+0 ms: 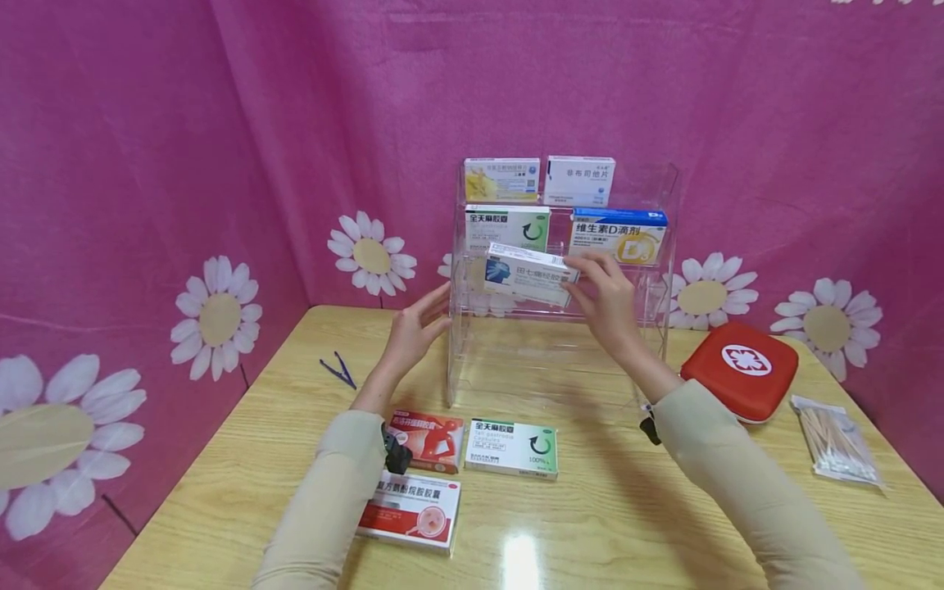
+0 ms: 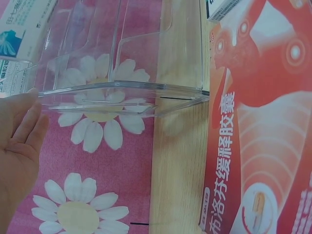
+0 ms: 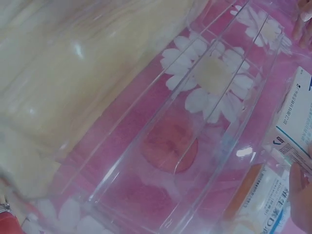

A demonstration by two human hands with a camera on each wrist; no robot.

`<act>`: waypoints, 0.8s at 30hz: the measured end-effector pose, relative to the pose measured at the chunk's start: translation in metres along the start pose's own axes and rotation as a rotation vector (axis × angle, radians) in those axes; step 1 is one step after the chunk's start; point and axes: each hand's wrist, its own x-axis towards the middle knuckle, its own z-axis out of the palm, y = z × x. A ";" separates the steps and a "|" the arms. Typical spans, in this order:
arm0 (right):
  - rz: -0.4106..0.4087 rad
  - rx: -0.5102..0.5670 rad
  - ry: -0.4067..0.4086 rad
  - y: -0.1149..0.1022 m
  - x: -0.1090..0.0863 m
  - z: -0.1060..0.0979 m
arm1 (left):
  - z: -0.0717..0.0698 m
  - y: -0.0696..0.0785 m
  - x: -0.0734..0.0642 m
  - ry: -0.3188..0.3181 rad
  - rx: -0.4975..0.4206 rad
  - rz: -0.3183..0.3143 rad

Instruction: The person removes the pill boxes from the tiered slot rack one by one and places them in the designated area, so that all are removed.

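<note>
The step in hand seems to be placing the 田七痛经胶囊 capsule box [image 1: 525, 277] on the clear display rack [image 1: 455, 352]; the next move probably calls for levelling and seating it. The right hand [image 1: 608, 301] pinches the box's right end between thumb and fingers, so the box extends leftward, tilted. Whether it touches a shelf, I cannot tell. The left hand [image 1: 411, 329], fingers extended, is at the rack's left side.

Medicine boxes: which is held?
The white box with the blue head picture, pinched by the right hand; the others rest on the clear rack or table.
</note>
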 end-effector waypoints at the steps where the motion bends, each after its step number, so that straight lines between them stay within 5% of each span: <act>1: 0.003 0.004 0.000 -0.001 -0.002 -0.003 | 0.000 0.000 0.000 0.000 0.003 -0.001; 19: -0.006 0.137 -0.186 -0.041 -0.073 -0.045 | -0.001 0.001 0.000 -0.010 0.001 -0.004; 24: 0.049 0.238 -0.257 -0.053 -0.097 -0.056 | 0.000 0.002 -0.001 -0.009 0.002 -0.013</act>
